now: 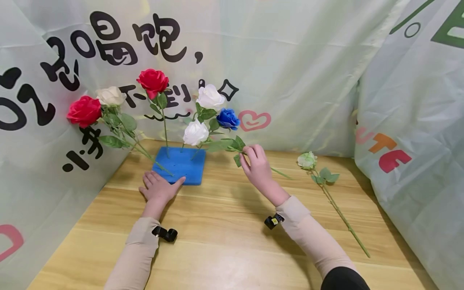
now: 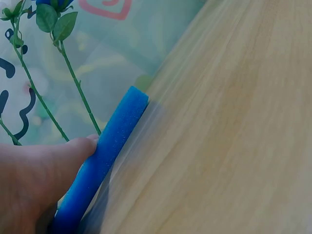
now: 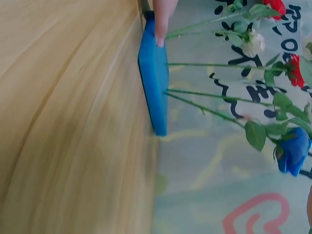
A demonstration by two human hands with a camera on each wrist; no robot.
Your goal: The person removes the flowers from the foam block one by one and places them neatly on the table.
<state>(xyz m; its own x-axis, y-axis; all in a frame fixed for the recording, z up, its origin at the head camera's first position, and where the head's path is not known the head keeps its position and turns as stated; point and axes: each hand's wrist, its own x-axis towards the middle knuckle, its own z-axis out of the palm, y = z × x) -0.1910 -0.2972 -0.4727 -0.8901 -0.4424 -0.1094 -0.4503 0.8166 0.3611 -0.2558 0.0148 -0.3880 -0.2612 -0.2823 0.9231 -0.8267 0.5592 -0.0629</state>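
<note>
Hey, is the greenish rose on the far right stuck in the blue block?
No, the greenish rose lies on the wooden table, apart from the blue block.

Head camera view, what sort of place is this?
It looks like a makeshift indoor work corner, perhaps set up for recording: a wood-grain table is backed by printed fabric hangings, and on it sits a blue block with flowers stuck in it.
</note>
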